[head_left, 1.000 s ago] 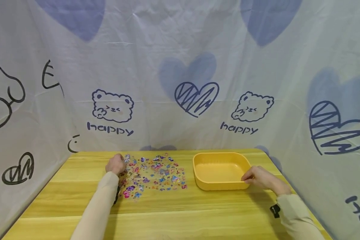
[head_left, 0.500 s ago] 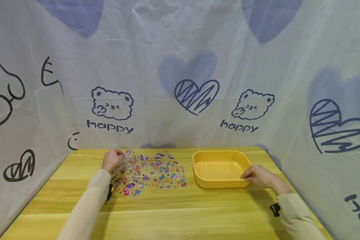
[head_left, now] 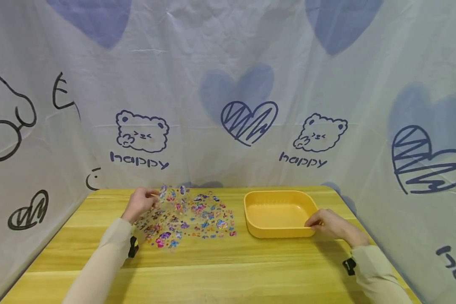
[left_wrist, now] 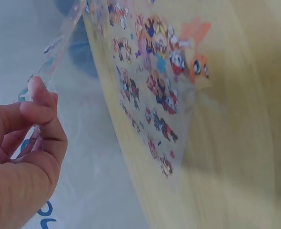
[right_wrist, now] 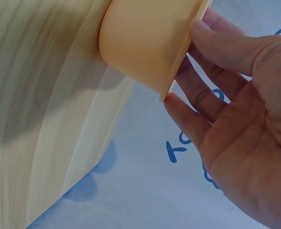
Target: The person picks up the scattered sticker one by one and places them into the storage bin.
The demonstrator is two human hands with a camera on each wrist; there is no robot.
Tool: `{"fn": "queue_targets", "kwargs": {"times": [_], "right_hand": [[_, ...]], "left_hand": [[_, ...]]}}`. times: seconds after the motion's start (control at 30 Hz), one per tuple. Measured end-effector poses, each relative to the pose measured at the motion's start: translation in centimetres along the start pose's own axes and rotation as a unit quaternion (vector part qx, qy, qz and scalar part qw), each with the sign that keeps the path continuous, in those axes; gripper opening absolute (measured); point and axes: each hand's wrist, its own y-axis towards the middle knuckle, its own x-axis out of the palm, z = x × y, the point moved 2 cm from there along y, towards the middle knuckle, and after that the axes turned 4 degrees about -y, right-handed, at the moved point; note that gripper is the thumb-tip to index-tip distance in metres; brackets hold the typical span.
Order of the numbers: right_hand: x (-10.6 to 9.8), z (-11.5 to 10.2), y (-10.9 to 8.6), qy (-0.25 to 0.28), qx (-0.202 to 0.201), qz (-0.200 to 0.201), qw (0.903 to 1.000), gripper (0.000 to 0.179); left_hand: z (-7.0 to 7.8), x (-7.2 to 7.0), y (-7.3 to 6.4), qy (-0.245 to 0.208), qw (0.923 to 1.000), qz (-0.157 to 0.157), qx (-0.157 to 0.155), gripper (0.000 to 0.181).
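My left hand (head_left: 139, 204) pinches the far left edge of a clear sticker sheet (head_left: 180, 207), raised off the table on that side. Colourful flower-like prints cover it in the head view. In the left wrist view the lifted sheet (left_wrist: 62, 44) rises from the fingers, and cartoon-character stickers (left_wrist: 155, 90) on clear film lie on the tabletop below; whether this is a separate sheet I cannot tell. My right hand (head_left: 332, 226) grips the near right corner of a shallow yellow bin (head_left: 281, 233), thumb and fingers on its rim. Nothing shows inside the bin.
The light wooden table (head_left: 197, 278) ends at a pale cloth backdrop (head_left: 197, 160) printed with hearts and bears. More cloth hangs close on the left and right sides. The bin stands right of the stickers, with a gap between them.
My left hand has moved left and toward me, drawing up the sheet's left edge, which now stands higher off the table. The right hand and bin have stayed put.
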Motion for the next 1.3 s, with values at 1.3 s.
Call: {"fn": "queue_targets", "kwargs": {"times": [1.3], "right_hand": [[0.5, 0.3, -0.5, 0.004, 0.005, 0.005, 1.0000, 0.018]], "left_hand": [[5.2, 7.8, -2.4, -0.123, 0.9904, 0.039, 0.048, 0.023]]}}
